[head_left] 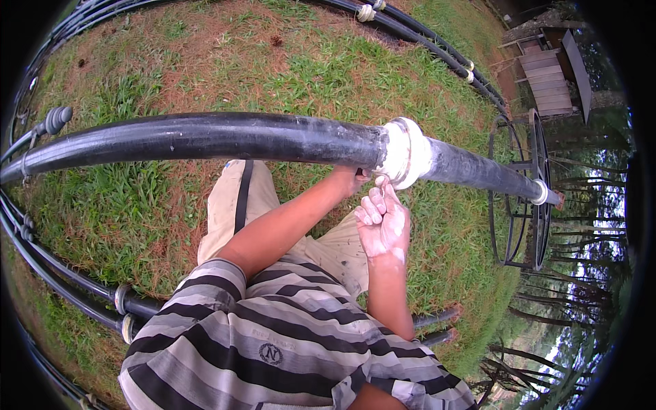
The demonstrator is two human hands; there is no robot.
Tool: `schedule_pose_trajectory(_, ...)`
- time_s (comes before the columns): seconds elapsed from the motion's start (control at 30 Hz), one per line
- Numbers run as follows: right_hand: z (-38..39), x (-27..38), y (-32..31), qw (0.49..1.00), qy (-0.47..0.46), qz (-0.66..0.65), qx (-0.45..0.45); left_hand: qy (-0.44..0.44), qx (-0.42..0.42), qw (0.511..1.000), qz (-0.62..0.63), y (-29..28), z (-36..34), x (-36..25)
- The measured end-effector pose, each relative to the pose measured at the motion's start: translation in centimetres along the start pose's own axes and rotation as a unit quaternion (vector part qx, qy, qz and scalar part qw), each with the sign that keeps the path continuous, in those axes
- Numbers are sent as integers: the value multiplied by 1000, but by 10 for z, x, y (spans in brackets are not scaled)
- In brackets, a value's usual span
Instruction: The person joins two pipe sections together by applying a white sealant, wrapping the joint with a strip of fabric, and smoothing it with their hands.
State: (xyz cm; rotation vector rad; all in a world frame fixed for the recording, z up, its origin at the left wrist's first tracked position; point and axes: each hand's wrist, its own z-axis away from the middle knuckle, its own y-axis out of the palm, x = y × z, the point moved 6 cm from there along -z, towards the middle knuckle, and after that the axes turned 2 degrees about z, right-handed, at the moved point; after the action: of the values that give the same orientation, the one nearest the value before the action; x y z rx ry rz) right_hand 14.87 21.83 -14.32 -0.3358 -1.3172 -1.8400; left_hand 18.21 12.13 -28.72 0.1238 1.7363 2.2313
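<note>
A black pipe [239, 137] crosses in front of me, with a thick white collar [403, 154] around it, coated in white material. My left hand [347, 180] is just beneath the pipe left of the collar, its fingers mostly hidden. My right hand [383, 222], smeared white, is raised to the collar's lower edge with curled fingers, the upper fingertips at the collar; anything inside them is too hidden to make out. Farther right along the pipe is a smaller white ring [540, 192].
More black pipes [437, 48] run along the upper edge and the lower left [82, 287]. A round black metal frame [501, 253] stands at the right, near a wooden shelter [543, 75] and trees. Grass and dry needles [137, 205] lie around my legs [229, 191].
</note>
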Motion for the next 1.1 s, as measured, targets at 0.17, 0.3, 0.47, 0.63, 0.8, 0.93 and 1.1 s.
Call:
schedule_pose_trajectory(0.17,8,4,-4,1000,3,15,6,-7,-18,1000,2,-3,-21,13)
schedule_pose_trajectory(0.3,0,2,5,999,-14,44,25,48,166,972,-159,-40,-53,-7)
schedule_pose_trajectory(0.47,-6,-2,-2,999,19,38,2,41,-56,997,32,-8,-55,-6)
schedule_pose_trajectory(0.63,6,14,-12,995,-30,89,-29,-1,52,999,-9,11,-13,6)
schedule_pose_trajectory(0.8,-7,-4,2,998,22,56,22,42,78,996,-3,-10,-53,-32)
schedule_pose_trajectory(0.93,23,22,-5,998,-50,47,-4,-43,196,979,35,-2,-15,10)
schedule_pose_trajectory(1.1,-24,-12,-5,999,42,2,-5,146,183,955,-185,-21,-64,-39)
